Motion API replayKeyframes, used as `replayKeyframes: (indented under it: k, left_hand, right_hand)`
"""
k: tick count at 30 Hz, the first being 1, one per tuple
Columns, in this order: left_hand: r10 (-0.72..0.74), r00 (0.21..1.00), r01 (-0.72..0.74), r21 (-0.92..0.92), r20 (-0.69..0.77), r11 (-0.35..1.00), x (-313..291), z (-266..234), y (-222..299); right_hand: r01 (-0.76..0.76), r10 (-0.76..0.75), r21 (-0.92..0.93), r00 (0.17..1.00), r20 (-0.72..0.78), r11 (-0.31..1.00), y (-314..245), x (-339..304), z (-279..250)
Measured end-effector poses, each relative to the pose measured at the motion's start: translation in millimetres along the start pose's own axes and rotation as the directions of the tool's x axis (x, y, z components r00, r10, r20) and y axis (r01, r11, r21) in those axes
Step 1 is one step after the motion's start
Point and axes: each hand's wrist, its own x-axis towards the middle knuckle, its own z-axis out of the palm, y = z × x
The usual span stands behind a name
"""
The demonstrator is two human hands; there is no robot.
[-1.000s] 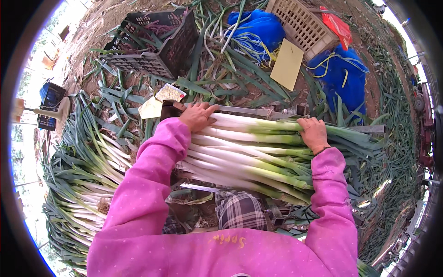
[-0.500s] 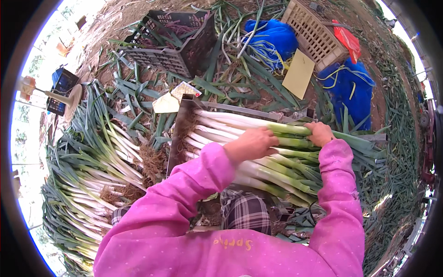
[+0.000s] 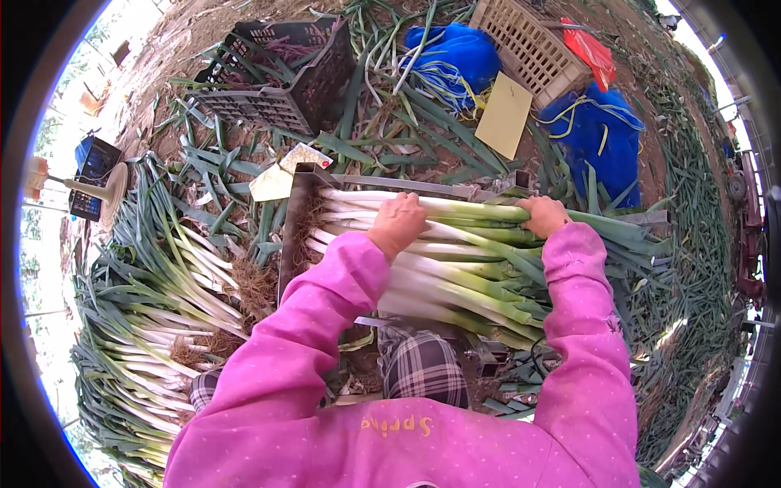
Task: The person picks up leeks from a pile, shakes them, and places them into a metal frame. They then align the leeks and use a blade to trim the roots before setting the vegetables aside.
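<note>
Several leeks (image 3: 439, 281) lie side by side in a metal frame (image 3: 298, 220), their roots against its left end and their green leaves out past the right. My left hand (image 3: 399, 224) is closed over the white stalks at the far side of the row, its fingertips partly hidden. Farther right, my right hand (image 3: 545, 215) wraps round the green part of the farthest leek, beside a raised metal post of the frame. Left of the frame, a big pile of loose leeks (image 3: 154, 325) spreads over the ground, roots toward me.
Beyond the frame stand a dark crate (image 3: 305, 93) with trimmings and a tan crate (image 3: 533, 45). Blue net bags (image 3: 606, 138), a red bag (image 3: 590, 53) and a yellow card (image 3: 503, 115) lie near them. Cut leaves litter the soil. A round-topped stool (image 3: 114, 197) is at far left.
My left hand has slid left along the stalks toward the root ends. My right hand keeps its grip on the green part. The whole view has shifted slightly.
</note>
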Motion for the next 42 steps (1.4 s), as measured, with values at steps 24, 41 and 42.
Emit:
replayKeyframes:
  k: [24, 41, 42]
  left_hand:
    - [-0.040, 0.994, 0.013, -0.249, -0.103, 0.968, -41, -18, 40]
    - [0.247, 0.943, -0.291, -0.191, -0.222, 0.937, -85, -12, 42]
    - [0.240, 0.946, -0.282, -0.187, -0.219, 0.941, -83, -8, 45]
  right_hand:
    - [-0.051, 0.051, -0.009, 0.999, 0.004, 0.999, 8, -2, 8]
    - [-0.057, 0.055, -0.037, 0.997, -0.054, 0.998, 4, -5, 14]
    - [-0.066, 0.065, -0.030, 0.998, -0.023, 0.997, 2, -4, 12]
